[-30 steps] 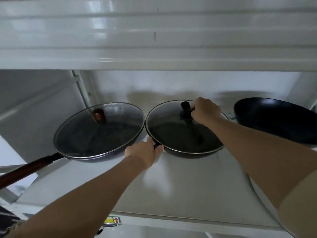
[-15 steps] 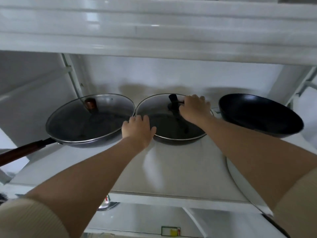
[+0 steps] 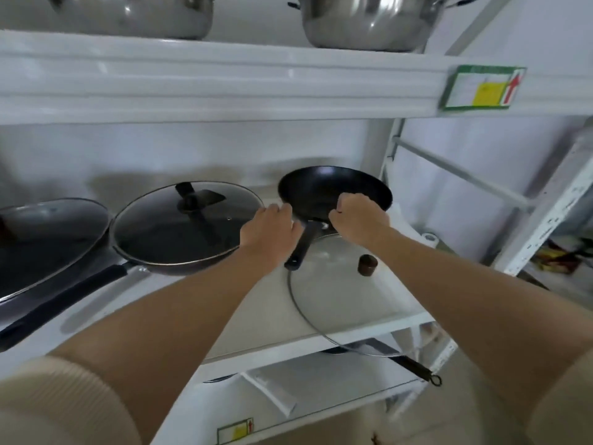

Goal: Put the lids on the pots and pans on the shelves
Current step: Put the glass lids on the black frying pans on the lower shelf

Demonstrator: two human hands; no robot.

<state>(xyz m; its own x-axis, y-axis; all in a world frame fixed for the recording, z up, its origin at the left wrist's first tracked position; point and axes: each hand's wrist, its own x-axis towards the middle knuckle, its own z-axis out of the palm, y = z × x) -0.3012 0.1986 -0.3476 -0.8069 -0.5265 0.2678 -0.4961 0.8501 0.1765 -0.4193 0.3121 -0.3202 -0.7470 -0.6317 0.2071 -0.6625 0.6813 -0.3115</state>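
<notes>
Uncovered pan [image 3: 333, 191]: sitting lidless at the shelf's [image 3: 256, 316] right end.
Loose lid [image 3: 340, 284]: lying just before it, overhanging the edge.
Hands: left hand [image 3: 271, 231] curling by the handle, grip unclear; right hand [image 3: 357, 216] pinching the pan rim.
Done: middle pan [image 3: 186, 226] and left pan [image 3: 48, 236] are wearing lids.

Both hands at the bare pan [image 3: 333, 191], far right on the shelf [image 3: 256, 319]. Left hand [image 3: 269, 231] by its handle [image 3: 300, 248]; right hand [image 3: 357, 216] curled over the near rim. Glass lid [image 3: 340, 293] lies flat just nearer, overhanging the shelf edge. Left: two lidded pans [image 3: 183, 226].
</notes>
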